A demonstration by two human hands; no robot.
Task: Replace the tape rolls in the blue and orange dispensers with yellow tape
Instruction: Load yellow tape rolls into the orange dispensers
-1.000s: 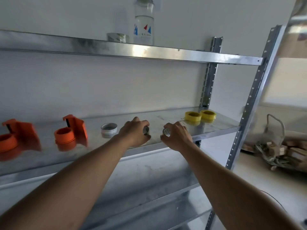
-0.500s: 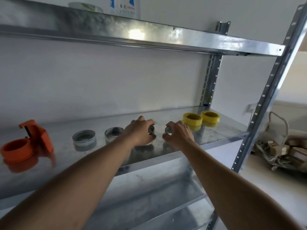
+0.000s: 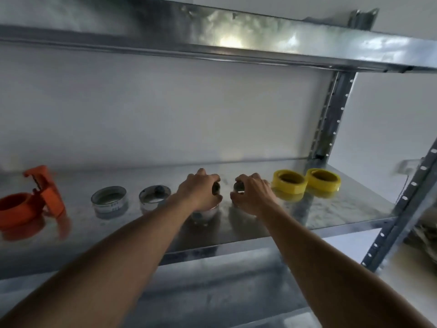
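Orange dispenser (image 3: 30, 204) — ring end left, upright blade end right

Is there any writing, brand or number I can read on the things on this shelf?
None can be read.
Grey tape roll: faint dark marks low on its side, too blurred to read.
Yellow tape rolls, orange dispenser, metal shelf: no writing shows.
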